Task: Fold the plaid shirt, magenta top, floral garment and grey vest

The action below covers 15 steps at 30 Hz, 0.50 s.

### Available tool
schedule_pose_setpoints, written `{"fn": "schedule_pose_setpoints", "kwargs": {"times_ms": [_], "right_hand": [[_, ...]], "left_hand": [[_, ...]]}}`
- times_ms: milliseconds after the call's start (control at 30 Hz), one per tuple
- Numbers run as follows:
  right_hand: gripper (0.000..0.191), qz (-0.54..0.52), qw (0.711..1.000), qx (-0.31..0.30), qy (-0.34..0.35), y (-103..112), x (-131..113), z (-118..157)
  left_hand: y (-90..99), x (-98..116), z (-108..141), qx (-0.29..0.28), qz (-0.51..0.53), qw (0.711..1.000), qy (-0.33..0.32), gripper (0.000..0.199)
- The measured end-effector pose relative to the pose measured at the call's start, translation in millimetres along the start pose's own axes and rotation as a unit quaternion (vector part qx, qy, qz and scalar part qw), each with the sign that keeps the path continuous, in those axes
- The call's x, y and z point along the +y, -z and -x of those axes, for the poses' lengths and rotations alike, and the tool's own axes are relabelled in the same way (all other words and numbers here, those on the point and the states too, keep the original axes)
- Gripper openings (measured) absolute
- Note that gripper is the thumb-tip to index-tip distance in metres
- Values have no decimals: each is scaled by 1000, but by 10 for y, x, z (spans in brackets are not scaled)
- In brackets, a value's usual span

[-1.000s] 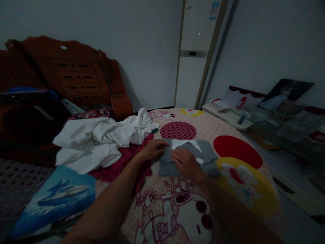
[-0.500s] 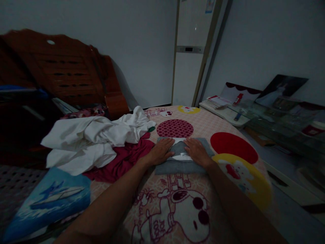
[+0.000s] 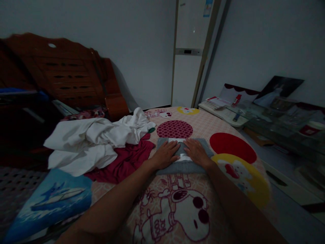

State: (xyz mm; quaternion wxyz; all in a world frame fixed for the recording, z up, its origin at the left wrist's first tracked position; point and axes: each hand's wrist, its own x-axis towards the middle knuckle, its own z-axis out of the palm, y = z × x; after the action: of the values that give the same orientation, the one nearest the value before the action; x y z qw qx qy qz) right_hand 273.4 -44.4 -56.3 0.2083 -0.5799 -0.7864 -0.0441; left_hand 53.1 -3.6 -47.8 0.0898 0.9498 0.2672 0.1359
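A folded grey garment (image 3: 188,167) with a white part showing at its middle lies on the patterned cloth (image 3: 203,125) that covers the round table. My left hand (image 3: 166,154) rests flat on the garment's left half, fingers stretched toward the far edge. On the right half lies my right hand (image 3: 196,151), its fingers also stretched out and pressed down. The fingertips of both hands come close together near the white part. Part of the garment is hidden under my hands.
Left of the hands lie a crumpled white cloth (image 3: 86,139) and a dark red cloth (image 3: 127,157). A blue printed piece (image 3: 61,196) hangs nearer me. Behind is a wooden chair (image 3: 68,67); at right, a glass shelf (image 3: 274,117) holds several items.
My left hand has slid slightly right across the grey garment, toward my right hand. The right hand stays nearly in place. The view has shifted a little.
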Motion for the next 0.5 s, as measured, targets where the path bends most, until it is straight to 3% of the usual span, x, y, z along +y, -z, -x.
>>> {"fn": "schedule_pose_setpoints", "kwargs": {"times_ms": [200, 333, 500], "right_hand": [[40, -126, 992, 20, -7, 28, 117, -10], [43, -277, 959, 21, -51, 116, 211, -31], [41, -337, 938, 24, -82, 157, 217, -39]], "left_hand": [[26, -20, 15, 1, 18, 1000, 4, 65], [51, -11, 20, 1, 14, 1000, 2, 65], [75, 67, 39, 76, 59, 994, -47, 57]]}}
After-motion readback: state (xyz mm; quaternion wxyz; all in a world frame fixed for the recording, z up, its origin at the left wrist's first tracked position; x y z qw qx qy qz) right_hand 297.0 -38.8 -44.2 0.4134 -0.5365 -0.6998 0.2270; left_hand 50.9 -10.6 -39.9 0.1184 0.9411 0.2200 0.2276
